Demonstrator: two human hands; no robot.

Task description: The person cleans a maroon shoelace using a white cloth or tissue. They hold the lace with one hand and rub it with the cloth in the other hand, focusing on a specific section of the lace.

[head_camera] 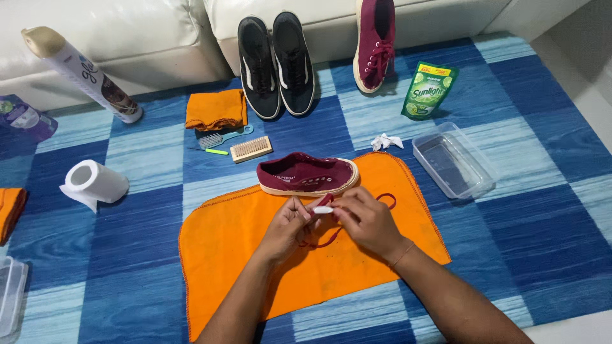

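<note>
We record both hands meeting over the orange cloth (242, 255), just in front of the maroon shoe (307, 174), which lies on its side near the cloth's far edge with no lace in its eyelets. The left hand (287, 226) has its fingers pinched together on a small white piece (322, 209) and on the maroon lace (331, 236). The right hand (366, 220) is pinched on the same lace just beside it, fingertips nearly touching the left's. The rest of the lace loops loosely on the cloth under and beyond the right hand.

We judge the step in hand to be work on the removed lace, wiping or rubbing it with the white piece; what that piece is we cannot tell. The next move, as we read it, calls for feeding the lace through the pinch bit by bit, keeping it taut between the hands.

Edges and room: the shoe sits directly ahead of the knuckles, so forward travel is short. The clear plastic tub (452, 160) lies to the right, off the cloth, near its corner. A wooden brush (250, 148) and a folded orange rag (217, 109) lie beyond the shoe to the left, a paper roll (94, 183) well apart at far left. The near half of the cloth offers the widest room.
</note>
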